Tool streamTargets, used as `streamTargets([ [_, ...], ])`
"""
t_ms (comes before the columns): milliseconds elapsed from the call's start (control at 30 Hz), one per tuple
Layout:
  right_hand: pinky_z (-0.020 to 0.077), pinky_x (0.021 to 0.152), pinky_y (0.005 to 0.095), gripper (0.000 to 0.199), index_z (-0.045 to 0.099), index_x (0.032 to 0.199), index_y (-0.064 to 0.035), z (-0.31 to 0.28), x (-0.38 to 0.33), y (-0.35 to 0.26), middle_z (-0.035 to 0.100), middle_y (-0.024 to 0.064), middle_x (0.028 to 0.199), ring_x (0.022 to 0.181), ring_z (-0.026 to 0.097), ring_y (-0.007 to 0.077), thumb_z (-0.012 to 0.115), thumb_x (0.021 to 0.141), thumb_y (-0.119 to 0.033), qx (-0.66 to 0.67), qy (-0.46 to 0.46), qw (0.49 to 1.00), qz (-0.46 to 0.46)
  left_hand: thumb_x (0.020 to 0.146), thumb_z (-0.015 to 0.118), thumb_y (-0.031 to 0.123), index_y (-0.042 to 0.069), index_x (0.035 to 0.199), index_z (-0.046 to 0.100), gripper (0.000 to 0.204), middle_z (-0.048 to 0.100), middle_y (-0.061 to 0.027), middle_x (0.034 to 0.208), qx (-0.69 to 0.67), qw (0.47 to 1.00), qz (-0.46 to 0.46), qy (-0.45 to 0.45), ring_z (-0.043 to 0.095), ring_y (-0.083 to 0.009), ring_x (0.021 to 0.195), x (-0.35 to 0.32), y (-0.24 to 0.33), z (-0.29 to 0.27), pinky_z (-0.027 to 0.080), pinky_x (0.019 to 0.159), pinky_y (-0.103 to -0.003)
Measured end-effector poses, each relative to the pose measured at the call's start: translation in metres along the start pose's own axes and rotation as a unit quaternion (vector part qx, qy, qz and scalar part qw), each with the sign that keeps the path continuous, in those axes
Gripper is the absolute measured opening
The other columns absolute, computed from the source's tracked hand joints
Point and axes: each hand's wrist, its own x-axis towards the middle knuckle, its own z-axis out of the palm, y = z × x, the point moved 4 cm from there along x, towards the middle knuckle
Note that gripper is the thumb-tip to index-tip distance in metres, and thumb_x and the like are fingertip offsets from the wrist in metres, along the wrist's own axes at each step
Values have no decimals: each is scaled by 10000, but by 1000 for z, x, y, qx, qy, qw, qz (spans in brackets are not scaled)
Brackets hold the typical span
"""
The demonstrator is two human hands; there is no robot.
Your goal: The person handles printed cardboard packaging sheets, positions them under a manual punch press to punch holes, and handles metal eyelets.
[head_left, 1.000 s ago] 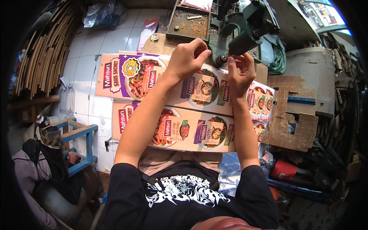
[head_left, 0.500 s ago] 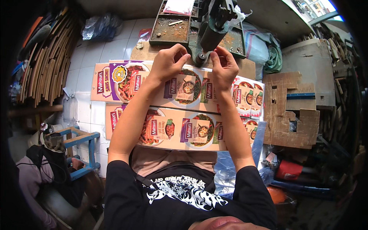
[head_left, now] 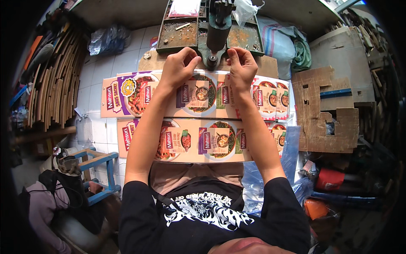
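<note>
A hand press with a dark green cylinder [head_left: 217, 37] stands at the far middle, over a small round metal die [head_left: 212, 60]. Just left of that die is my left hand [head_left: 179, 67], its fingers curled and thumb close to the index finger. On the die's right, my right hand [head_left: 243, 70] has thumb and index finger pinched together. Anything in either pinch is too small to make out. Beneath both wrists lies a long printed cardboard panel [head_left: 167, 111] with food pictures. A similar printed panel [head_left: 192, 144] lies nearer, across my lap.
Metal trays [head_left: 179, 36] with small round bits flank the press, on a wooden board [head_left: 148, 63]. Stacked cardboard [head_left: 53, 80] leans at left, above a blue-framed stool [head_left: 111, 169]. Brown cut cardboard [head_left: 313, 131] and a white sack [head_left: 275, 46] are at right.
My view has shifted slightly, so the press appears farther left and higher. My right thumb and index finger have come closer together. My left hand stays much the same beside the die.
</note>
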Motion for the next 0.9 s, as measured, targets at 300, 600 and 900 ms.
streamTargets([
  [300,487,620,201,184,684,972,-8,-3,2,11,683,17,831,674,590,59,726,922,-180,-25,8,999,18,892,700,153,-37,906,659,195,651,-59,693,-9,1000,-15,22,556,-63,630,-1,-12,-1,469,593,-247],
  [600,522,640,227,150,676,1016,27,-4,7,7,690,55,856,694,638,97,665,940,-103,-50,6,999,4,873,697,203,0,920,693,208,709,-140,753,-40,995,-33,88,680,-196,657,3,-15,-4,527,647,-311],
  [900,586,665,276,178,625,1046,42,-30,44,-7,673,89,869,718,664,147,680,904,-48,69,55,993,72,871,697,218,16,946,702,216,722,-163,830,-21,999,-24,37,711,-263,735,2,-18,-5,546,696,-351],
])
